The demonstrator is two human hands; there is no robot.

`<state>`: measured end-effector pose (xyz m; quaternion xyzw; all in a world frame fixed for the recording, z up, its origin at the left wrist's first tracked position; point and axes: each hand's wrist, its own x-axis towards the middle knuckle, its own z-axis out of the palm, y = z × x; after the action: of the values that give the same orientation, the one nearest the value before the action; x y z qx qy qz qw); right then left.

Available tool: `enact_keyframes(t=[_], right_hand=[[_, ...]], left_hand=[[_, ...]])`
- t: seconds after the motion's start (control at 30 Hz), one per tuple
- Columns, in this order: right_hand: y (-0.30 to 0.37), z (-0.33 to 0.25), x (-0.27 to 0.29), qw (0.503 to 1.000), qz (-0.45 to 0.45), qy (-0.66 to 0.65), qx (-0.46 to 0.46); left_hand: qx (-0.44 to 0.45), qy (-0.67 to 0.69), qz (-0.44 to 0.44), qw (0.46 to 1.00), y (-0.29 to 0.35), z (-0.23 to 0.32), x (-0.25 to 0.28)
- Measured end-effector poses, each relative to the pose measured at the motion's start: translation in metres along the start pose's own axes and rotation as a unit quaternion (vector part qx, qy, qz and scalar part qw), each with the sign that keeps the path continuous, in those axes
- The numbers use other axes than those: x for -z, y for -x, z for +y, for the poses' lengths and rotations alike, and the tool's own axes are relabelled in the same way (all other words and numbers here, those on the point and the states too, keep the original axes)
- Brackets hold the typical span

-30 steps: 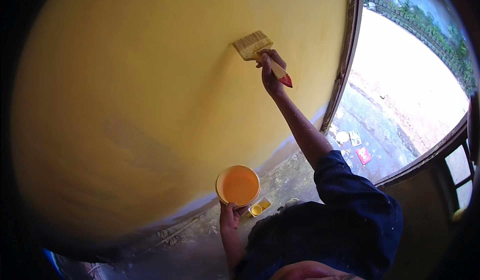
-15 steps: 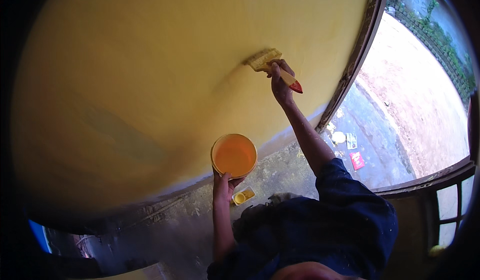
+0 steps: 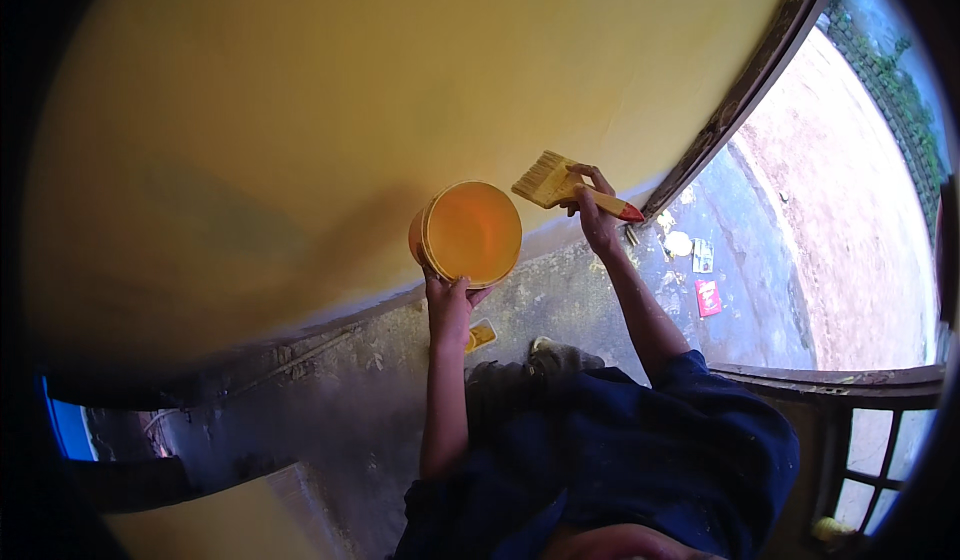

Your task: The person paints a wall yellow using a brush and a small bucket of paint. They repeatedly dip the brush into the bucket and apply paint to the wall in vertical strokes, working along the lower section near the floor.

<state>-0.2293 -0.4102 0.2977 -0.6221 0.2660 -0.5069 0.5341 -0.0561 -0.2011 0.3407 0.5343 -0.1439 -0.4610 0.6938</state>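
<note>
My left hand (image 3: 452,300) grips a round bucket (image 3: 417,235) from below, its fingers against the side and rim. The inside of the bucket looks orange-yellow. My right hand (image 3: 594,210) is closed around a wide paintbrush (image 3: 545,179), whose handle is pale with a red tip. The bristles are coated yellow and point up and left, beside the bucket's right rim and apart from it. In front of me rises a yellow wall (image 3: 330,90), and the bucket casts a shadow on it.
A dark door frame (image 3: 735,90) edges the wall at right, with bright ground outside. On the stained floor (image 3: 540,300) lies a small tray (image 3: 482,334) with yellow paint. Near the doorway are a red packet (image 3: 708,298) and a white round thing (image 3: 678,244).
The brush has come off the wall, moving down and right, and its bristles now point up toward the left. The bucket has risen toward it. The view has shifted a little.
</note>
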Motion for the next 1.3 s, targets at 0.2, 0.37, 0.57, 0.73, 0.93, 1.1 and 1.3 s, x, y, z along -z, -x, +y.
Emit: enact_keyframes(t=[0.2, 0.37, 0.57, 0.73, 0.93, 1.1, 1.3], right_hand=[[0.025, -0.071, -0.041, 0.962, -0.228, 0.108, -0.101], [0.043, -0.036, -0.095, 0.905, -0.222, 0.347, -0.107], [0.051, -0.026, -0.104, 0.937, -0.173, 0.297, -0.066], [0.069, -0.037, -0.092, 0.975, -0.105, 0.060, -0.185], [0.092, -0.021, -0.118, 0.970, -0.081, 0.004, -0.231], [0.113, -0.010, -0.131, 0.939, 0.026, -0.208, -0.272], [0.131, -0.016, -0.116, 0.969, -0.052, 0.189, -0.147]], left_hand=[[-0.023, -0.082, -0.026, 0.996, 0.008, -0.003, -0.013], [-0.007, -0.113, -0.067, 0.991, 0.021, -0.007, -0.015], [0.017, -0.128, -0.061, 0.990, 0.015, -0.016, 0.000], [0.021, -0.088, -0.060, 0.994, 0.014, -0.023, 0.018], [0.011, -0.167, -0.064, 0.984, 0.021, -0.036, 0.033], [0.085, -0.124, -0.073, 0.986, 0.023, -0.040, 0.044], [0.061, -0.140, -0.053, 0.987, 0.019, -0.045, 0.073]])
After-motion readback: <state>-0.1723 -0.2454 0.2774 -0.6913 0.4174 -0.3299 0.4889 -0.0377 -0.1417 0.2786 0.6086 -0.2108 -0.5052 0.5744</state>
